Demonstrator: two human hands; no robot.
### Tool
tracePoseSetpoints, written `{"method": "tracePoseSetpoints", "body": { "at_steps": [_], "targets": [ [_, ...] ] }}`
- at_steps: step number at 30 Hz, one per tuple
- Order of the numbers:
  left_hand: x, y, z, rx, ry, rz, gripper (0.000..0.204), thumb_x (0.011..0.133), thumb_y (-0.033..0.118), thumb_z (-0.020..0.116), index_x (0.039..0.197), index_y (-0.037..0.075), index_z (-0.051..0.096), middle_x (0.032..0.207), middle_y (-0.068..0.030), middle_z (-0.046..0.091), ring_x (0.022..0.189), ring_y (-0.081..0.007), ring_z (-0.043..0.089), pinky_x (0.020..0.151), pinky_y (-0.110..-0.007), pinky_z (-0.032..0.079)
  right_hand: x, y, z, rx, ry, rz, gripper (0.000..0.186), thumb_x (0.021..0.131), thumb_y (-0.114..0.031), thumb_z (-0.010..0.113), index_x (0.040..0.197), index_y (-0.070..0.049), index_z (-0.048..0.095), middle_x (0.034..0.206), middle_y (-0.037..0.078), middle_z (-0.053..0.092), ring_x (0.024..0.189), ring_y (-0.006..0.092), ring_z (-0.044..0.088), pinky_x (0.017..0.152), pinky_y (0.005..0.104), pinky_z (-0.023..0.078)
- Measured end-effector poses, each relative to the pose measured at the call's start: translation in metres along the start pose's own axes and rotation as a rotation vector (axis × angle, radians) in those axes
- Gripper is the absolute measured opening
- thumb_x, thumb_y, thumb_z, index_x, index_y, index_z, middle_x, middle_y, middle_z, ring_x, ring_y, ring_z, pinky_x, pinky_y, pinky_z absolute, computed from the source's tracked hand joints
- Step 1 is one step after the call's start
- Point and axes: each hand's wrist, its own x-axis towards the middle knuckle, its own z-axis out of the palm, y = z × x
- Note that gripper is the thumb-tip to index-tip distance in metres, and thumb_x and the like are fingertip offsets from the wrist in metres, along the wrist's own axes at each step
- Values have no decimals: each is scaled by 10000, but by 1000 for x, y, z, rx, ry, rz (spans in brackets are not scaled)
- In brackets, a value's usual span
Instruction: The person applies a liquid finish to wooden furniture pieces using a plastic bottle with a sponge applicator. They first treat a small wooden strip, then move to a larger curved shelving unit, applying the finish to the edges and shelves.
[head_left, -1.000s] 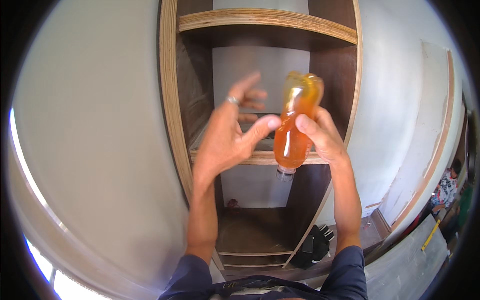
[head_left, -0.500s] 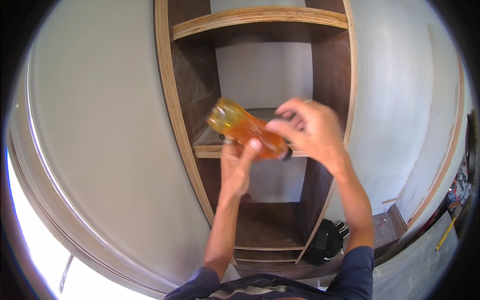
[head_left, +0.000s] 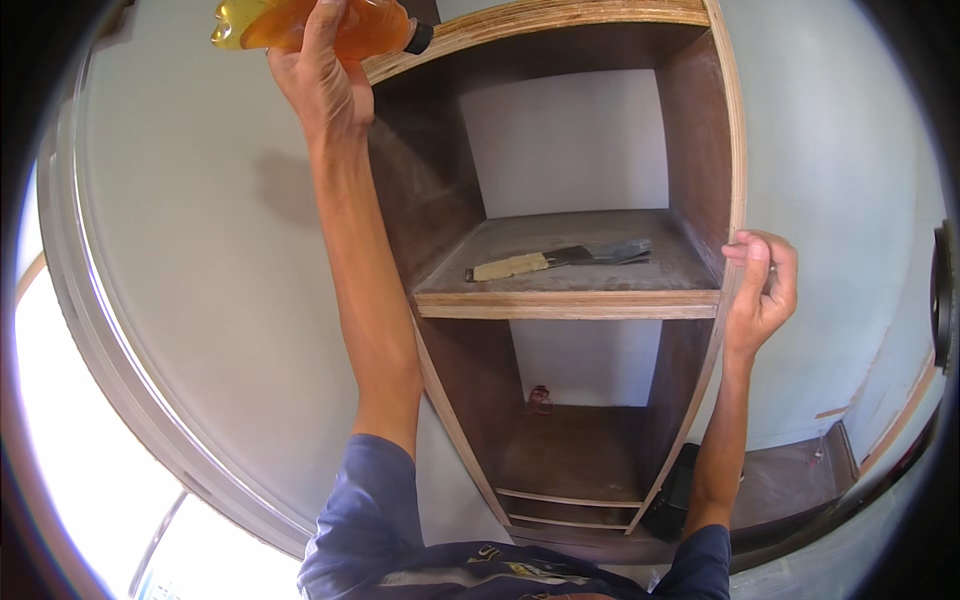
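At the upper left, my left hand (head_left: pixel 325 85) is wrapped round a clear plastic bottle (head_left: pixel 372 30) of orange liquid. The bottle lies nearly level, its black cap to the right, and its top edge is cut off by the picture. My right hand (head_left: pixel 762 290) is by the front edge of the shelf unit's right side, fingers curled in and nothing visible in them; whether the fingertips touch the wood I cannot tell. On the middle shelf (head_left: pixel 570 303) rests a flat tool (head_left: pixel 515 266) with a beige wrapped handle and a dark blade, beside grey flat pieces.
The tall shelf unit has brown inner sides and bare plywood edges. Lower down, a small red object (head_left: pixel 539 399) stands at the back left of a compartment. A black bag-like item (head_left: pixel 672 497) sits at the unit's right foot. Pale panels flank the unit.
My left hand has carried the bottle up and left, away from the middle shelf. My right hand has left the bottle and moved right to the unit's edge. The flat tool has come into view.
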Motion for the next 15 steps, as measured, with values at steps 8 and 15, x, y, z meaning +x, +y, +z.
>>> {"method": "tracePoseSetpoints", "body": {
  "at_steps": [8, 15],
  "targets": [
    [8, -31, -6, 53, 161, 55, 298, 938, 149, 746, 1173, 2, 634, 1095, -145, 700, 1069, -281, 684, 978, -432, 575, -10, 38, 8, -122, 83, -205, 81, 994, -1, 589, 1060, 21, 631, 1047, 164, 704, 988, 242, 683, 861, 346, 560],
    [4, -43, -1, 60, 249, 100, 280, 954, 210, 747, 1119, 11, 638, 1072, -133, 702, 1059, -256, 684, 959, -442, 586, -11, 47, 4, -22, 65, -290, 130, 976, 27, 581, 1101, 33, 617, 1061, 179, 709, 1010, 281, 680, 904, 370, 549]
  ]
}}
